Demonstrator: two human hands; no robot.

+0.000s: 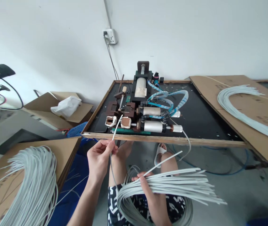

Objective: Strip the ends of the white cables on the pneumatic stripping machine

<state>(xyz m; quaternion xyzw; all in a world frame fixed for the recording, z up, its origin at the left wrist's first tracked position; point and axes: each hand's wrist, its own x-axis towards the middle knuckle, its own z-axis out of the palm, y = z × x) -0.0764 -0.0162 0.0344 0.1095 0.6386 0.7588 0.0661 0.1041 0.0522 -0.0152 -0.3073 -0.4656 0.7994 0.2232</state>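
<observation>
The left hand (101,154) pinched one wire (116,128), seemingly feeding the near blocks (125,122); steady aim mattered next. The right hand (150,192) clasped a bundle (181,185).

The left hand (99,153) was pinched and held forward; the right hand (151,190) was closed, lower and nearer the body.
The bare left forearm (87,197) slanted forward and inward, its thumb (108,148) pressed toward the bent fingers. Well apart from it, the right hand had its thumb (145,185) laid on top, pointing forward and leftward, with fingertips (135,178) showing beyond it; the rest of those fingers was hidden. The right wrist (158,210) was bare too.
</observation>
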